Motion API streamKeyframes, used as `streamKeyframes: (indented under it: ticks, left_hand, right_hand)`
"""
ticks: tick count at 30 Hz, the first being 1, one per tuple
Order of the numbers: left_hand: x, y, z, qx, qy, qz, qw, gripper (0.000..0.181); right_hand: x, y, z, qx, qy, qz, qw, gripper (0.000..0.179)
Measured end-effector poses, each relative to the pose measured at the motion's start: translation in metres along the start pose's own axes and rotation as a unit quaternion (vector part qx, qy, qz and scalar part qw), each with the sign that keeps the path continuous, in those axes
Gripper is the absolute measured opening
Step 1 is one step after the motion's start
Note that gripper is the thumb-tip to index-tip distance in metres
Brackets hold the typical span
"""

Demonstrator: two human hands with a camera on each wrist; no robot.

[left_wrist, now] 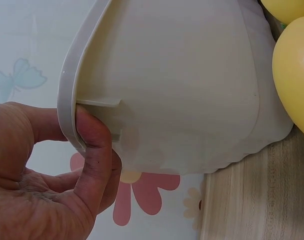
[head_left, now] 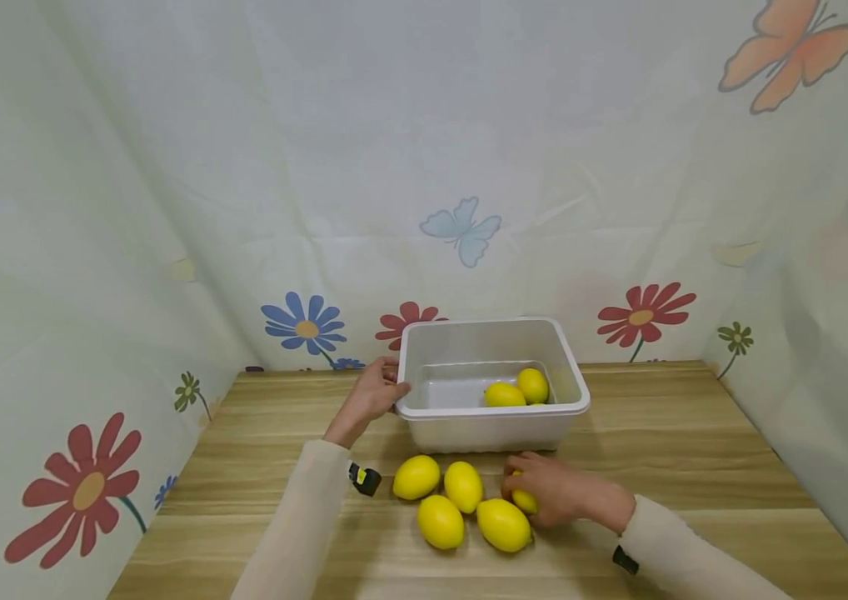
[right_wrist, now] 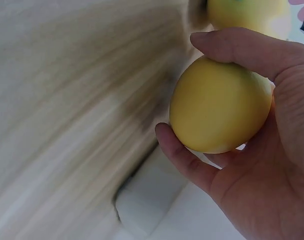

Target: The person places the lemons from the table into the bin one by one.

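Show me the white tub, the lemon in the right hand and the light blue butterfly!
White plastic tub (head_left: 490,433), head view: its outer front wall.
Lemon (right_wrist: 219,107) in the right hand (right_wrist: 267,175), right wrist view: the middle of its yellow side.
Light blue butterfly (head_left: 462,231), head view: the middle of its body.

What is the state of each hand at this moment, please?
Left hand: holding the white bin by its rim.
Right hand: holding one lemon.
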State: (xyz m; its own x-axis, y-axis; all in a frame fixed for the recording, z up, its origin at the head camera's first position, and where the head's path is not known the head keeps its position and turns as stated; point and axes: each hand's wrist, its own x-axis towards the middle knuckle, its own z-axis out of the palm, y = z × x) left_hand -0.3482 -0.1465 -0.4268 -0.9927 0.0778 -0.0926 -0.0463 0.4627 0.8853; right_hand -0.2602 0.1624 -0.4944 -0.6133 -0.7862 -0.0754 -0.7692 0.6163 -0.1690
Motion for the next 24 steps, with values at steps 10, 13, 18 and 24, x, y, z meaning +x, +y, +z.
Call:
streamKeyframes:
  ticks: [10, 13, 18, 24]
  left_hand:
    - [0.000, 0.001, 0.000, 0.001, -0.003, -0.004, 1.0000, 0.053]
    - [-0.001, 0.000, 0.000, 0.004, -0.004, -0.001, 1.0000, 0.052]
    - [-0.002, 0.001, -0.001, 0.001, -0.004, -0.001, 1.0000, 0.052]
    - [0.001, 0.000, -0.002, 0.000, -0.002, 0.005, 1.0000, 0.052]
  right_hand:
    - [-0.011, -0.003, -0.022, -0.009, 0.049, -0.028, 0.9984, 0.025]
    - [-0.013, -0.006, -0.030, -0.016, 0.066, -0.038, 0.9970, 0.027]
    - [-0.016, -0.012, -0.046, -0.028, 0.077, -0.046, 0.9955, 0.028]
    - [-0.019, -0.024, -0.069, -0.022, 0.072, -0.055, 0.9956, 0.031]
